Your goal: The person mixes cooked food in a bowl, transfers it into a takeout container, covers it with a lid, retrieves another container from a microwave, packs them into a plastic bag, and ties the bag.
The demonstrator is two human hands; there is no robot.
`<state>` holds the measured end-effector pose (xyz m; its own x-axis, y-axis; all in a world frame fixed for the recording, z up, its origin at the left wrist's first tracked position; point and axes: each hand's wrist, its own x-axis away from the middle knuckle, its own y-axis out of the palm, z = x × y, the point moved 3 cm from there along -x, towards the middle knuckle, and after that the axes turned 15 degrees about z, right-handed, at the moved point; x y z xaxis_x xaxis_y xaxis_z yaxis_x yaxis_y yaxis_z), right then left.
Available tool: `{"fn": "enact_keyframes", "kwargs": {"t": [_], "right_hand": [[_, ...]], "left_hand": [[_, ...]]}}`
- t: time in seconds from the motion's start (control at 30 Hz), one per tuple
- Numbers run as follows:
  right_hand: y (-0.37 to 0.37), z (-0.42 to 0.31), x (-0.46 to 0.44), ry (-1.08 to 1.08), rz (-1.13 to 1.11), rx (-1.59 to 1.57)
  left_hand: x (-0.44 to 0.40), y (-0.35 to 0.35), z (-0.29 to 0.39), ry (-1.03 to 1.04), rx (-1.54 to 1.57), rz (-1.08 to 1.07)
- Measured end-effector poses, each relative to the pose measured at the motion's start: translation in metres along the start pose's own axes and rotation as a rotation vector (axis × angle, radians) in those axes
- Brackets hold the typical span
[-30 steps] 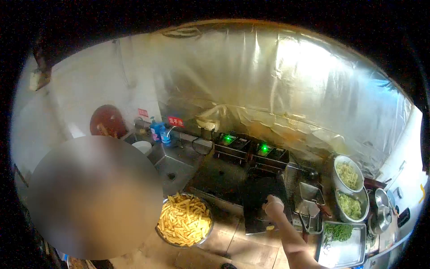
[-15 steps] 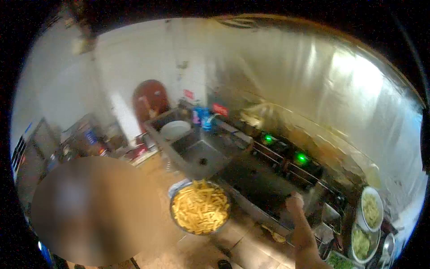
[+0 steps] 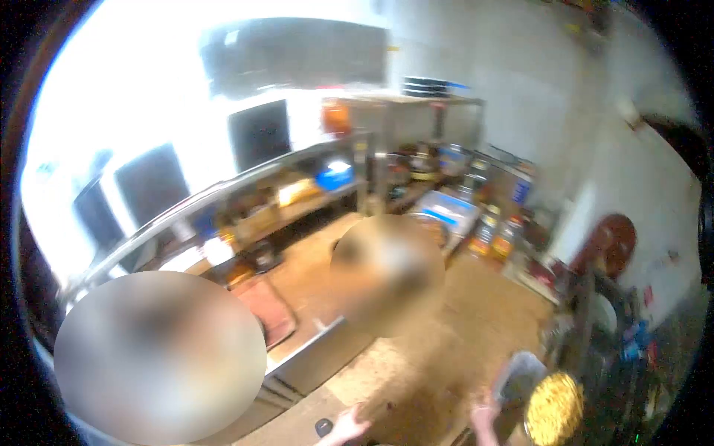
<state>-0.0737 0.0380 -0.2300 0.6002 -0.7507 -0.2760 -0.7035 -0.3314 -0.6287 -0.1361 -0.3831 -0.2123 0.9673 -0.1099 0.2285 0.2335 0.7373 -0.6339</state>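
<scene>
The view has swung well round to the left, and the fryers, with the right hand over them, have gone from sight. Now both hands show at the near edge, and the bowl (image 3: 527, 425) of fries (image 3: 555, 407) lies at the near right, heaped full. The fries are apart from both hands, so neither is handling them at this moment.

The left hand (image 3: 349, 426) is low in the middle, just beside a small dark thing (image 3: 323, 427); nothing shows in it, but blur hides how wide it is. The right hand (image 3: 485, 413) is beside a grey tub (image 3: 523, 373), between the left hand and the bowl. Whether it touches the tub, or how far its fingers are closed, I cannot tell.

The table (image 3: 305, 366) runs along the left, with a red tray (image 3: 269, 311) flat on its worn top. A shelf (image 3: 316, 199) above it carries jars and a blue bowl (image 3: 335, 175); an orange tub (image 3: 336, 117) stands higher up. Bottles (image 3: 485, 230) are grouped at the far end. The tan floor (image 3: 461, 312) opens towards a white wall (image 3: 513, 82), with a red lid (image 3: 614, 236) leaning at the right. Bright light washes out the far left, and two blurred patches hide parts of the room.
</scene>
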Motion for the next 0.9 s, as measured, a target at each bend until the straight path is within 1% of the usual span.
{"fn": "enact_keyframes", "kwargs": {"t": [0.07,0.13,0.2,0.23,0.27,0.33,0.37,0.4,0.43,0.47,0.5,0.53,0.57,0.6,0.63,0.7,0.73,0.77,0.8,0.83,0.87,0.9], "right_hand": [[0.153,-0.039,0.052,-0.019,-0.147,-0.627],[0.211,-0.148,0.098,0.455,-0.436,-0.615],[0.288,-0.178,0.148,0.972,-0.829,-0.822],[0.295,-0.217,0.171,1.01,-0.892,-0.846],[0.299,-0.264,0.193,1.047,-0.955,-0.867],[0.32,-0.329,0.209,0.943,-1.183,-0.992],[0.321,-0.349,0.216,1.072,-1.061,-0.947],[0.312,-0.369,0.222,1.089,-1.073,-0.928],[0.303,-0.392,0.219,0.991,-1.078,-0.984],[0.302,-0.411,0.219,0.889,-1.08,-1.033],[0.308,-0.421,0.221,0.833,-1.068,-1.025],[0.314,-0.414,0.218,0.827,-1.098,-1.015],[0.32,-0.406,0.205,0.368,-1.152,-1.037],[0.308,-0.431,0.199,0.439,-1.095,-0.935],[0.293,-0.462,0.193,0.513,-1.039,-0.836],[0.243,-0.533,0.172,0.643,-1.009,-0.945],[0.245,-0.537,0.163,0.682,-1.01,-1.003],[0.247,-0.541,0.153,0.722,-1.012,-1.061],[0.259,-0.532,0.143,0.671,-1.005,-0.944],[0.274,-0.51,0.136,0.646,-1.001,-0.893],[0.29,-0.488,0.128,0.621,-0.997,-0.841],[0.321,-0.451,0.13,0.291,-1.078,-0.838]], "left_hand": [[-0.014,-0.012,-0.004,0.377,0.05,0.238],[-0.014,-0.057,0.024,0.411,0.121,0.287],[-0.028,-0.088,0.017,0.351,0.161,0.29],[-0.036,-0.106,0.002,0.302,0.189,0.365],[-0.04,-0.117,-0.022,0.273,0.182,0.383],[-0.058,-0.159,-0.037,0.297,0.097,0.711],[-0.067,-0.171,-0.043,0.268,0.095,0.714],[-0.074,-0.184,-0.046,0.191,0.032,0.742],[-0.085,-0.197,-0.047,0.106,-0.027,0.766],[-0.099,-0.208,-0.054,0.074,-0.02,0.762],[-0.113,-0.214,-0.067,-0.005,-0.052,0.743],[-0.128,-0.223,-0.074,-0.079,-0.084,0.741],[-0.144,-0.231,-0.078,-0.167,-0.035,0.653],[-0.164,-0.235,-0.077,-0.184,-0.072,0.631],[-0.181,-0.239,-0.068,-0.15,-0.092,0.65],[-0.22,-0.246,-0.042,-0.074,-0.134,0.677],[-0.237,-0.246,-0.03,-0.034,-0.155,0.68],[-0.257,-0.25,-0.025,-0.052,-0.164,0.691],[-0.279,-0.259,-0.024,-0.125,-0.127,0.725],[-0.296,-0.27,-0.025,-0.189,-0.091,0.752],[-0.307,-0.286,-0.025,-0.192,-0.098,0.762],[-0.314,-0.303,-0.031,-0.207,-0.033,0.654]]}}
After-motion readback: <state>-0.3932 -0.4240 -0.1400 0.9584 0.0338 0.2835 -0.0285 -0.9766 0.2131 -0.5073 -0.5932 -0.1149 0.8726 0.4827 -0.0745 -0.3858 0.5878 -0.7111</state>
